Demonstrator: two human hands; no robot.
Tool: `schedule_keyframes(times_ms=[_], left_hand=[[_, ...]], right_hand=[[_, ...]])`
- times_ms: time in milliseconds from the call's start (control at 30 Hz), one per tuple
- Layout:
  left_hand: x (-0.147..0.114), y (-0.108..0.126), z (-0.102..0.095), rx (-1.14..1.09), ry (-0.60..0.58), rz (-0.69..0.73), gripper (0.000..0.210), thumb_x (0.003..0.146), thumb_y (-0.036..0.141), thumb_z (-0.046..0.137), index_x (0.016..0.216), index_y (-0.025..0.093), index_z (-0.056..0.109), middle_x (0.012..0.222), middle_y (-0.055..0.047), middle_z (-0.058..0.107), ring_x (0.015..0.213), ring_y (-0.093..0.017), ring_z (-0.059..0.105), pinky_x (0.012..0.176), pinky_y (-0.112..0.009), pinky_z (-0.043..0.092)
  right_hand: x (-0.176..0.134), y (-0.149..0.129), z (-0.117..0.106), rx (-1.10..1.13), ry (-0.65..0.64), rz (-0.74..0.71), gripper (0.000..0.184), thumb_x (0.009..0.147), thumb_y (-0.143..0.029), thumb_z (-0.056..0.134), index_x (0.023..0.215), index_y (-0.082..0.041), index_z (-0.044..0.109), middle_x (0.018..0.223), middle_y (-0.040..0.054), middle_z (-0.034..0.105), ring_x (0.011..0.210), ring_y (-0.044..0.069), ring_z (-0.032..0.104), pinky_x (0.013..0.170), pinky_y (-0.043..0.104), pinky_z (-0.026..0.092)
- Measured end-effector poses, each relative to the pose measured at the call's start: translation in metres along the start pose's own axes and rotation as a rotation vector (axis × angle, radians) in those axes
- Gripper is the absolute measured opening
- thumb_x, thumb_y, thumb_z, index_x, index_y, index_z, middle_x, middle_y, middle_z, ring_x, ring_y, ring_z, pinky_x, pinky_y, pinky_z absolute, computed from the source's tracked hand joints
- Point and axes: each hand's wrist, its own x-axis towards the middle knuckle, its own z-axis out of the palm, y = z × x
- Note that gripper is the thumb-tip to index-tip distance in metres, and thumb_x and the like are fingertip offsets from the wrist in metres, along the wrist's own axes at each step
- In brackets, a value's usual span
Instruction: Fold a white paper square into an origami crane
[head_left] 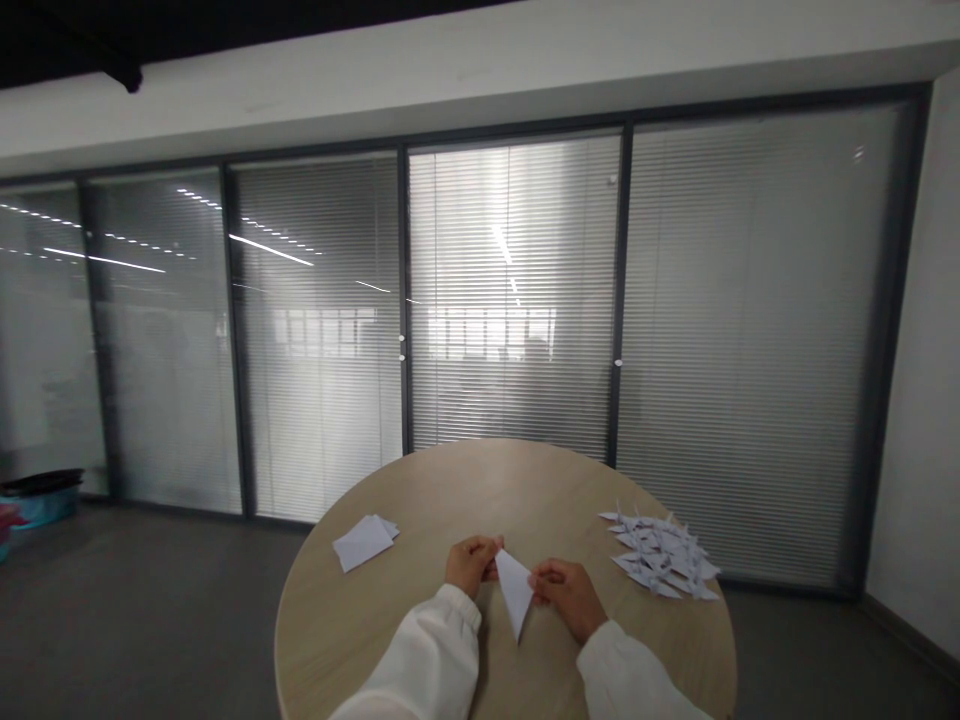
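A white folded sheet of paper [514,592], shaped like a narrow kite with its point toward me, is held between my two hands over the table. My left hand [471,564] pinches its upper left corner. On the other side, my right hand [568,594] grips the right edge with thumb and fingers. To the left lies a small stack of white paper squares [365,542]. At the right is a pile of folded white paper pieces [661,553] with pointed ends, which look like paper cranes.
The round wooden table [510,480] has its far edge close to a glass partition with blinds [517,380]. A blue tub with a black rim [46,500] stands on the floor at the far left.
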Motion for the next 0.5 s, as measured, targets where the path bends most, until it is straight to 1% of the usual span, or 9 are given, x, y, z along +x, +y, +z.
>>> schedule_keyframes(times_ms=[133, 267, 333, 500], left_hand=[[0.0, -0.005, 0.003, 0.041, -0.105, -0.039, 0.047, 0.038, 0.054, 0.072, 0.056, 0.012, 0.059, 0.044, 0.003, 0.051, 0.043, -0.01, 0.049, 0.047, -0.025, 0.045], [0.001, -0.012, 0.005, 0.075, -0.249, -0.093, 0.051, 0.036, 0.054, 0.073, 0.061, 0.01, 0.062, 0.054, -0.003, 0.06, 0.052, -0.014, 0.057, 0.053, -0.027, 0.047], [0.0, -0.012, 0.006, 0.079, -0.265, -0.088, 0.051, 0.037, 0.054, 0.072, 0.061, 0.01, 0.063, 0.056, -0.004, 0.061, 0.052, -0.015, 0.057, 0.053, -0.027, 0.047], [-0.003, -0.009, 0.007, 0.072, -0.232, -0.009, 0.049, 0.038, 0.054, 0.072, 0.056, 0.01, 0.063, 0.05, -0.002, 0.059, 0.047, -0.013, 0.054, 0.048, -0.024, 0.045]], right_hand=[[0.001, 0.001, -0.001, 0.028, 0.032, -0.023, 0.03, 0.059, -0.045, 0.064, 0.065, -0.015, 0.063, 0.058, 0.0027, 0.066, 0.056, 0.017, 0.06, 0.055, 0.026, 0.045], [0.001, -0.001, -0.003, 0.025, 0.074, -0.044, 0.035, 0.058, -0.049, 0.064, 0.067, -0.016, 0.064, 0.06, 0.0036, 0.067, 0.058, 0.019, 0.061, 0.057, 0.027, 0.046], [0.001, -0.002, -0.004, 0.016, 0.079, -0.049, 0.036, 0.057, -0.051, 0.064, 0.067, -0.016, 0.065, 0.06, 0.004, 0.067, 0.058, 0.019, 0.061, 0.057, 0.028, 0.046], [0.002, -0.001, -0.003, 0.006, 0.082, -0.058, 0.039, 0.057, -0.055, 0.062, 0.067, -0.017, 0.064, 0.064, 0.0045, 0.068, 0.062, 0.021, 0.062, 0.059, 0.029, 0.047]])
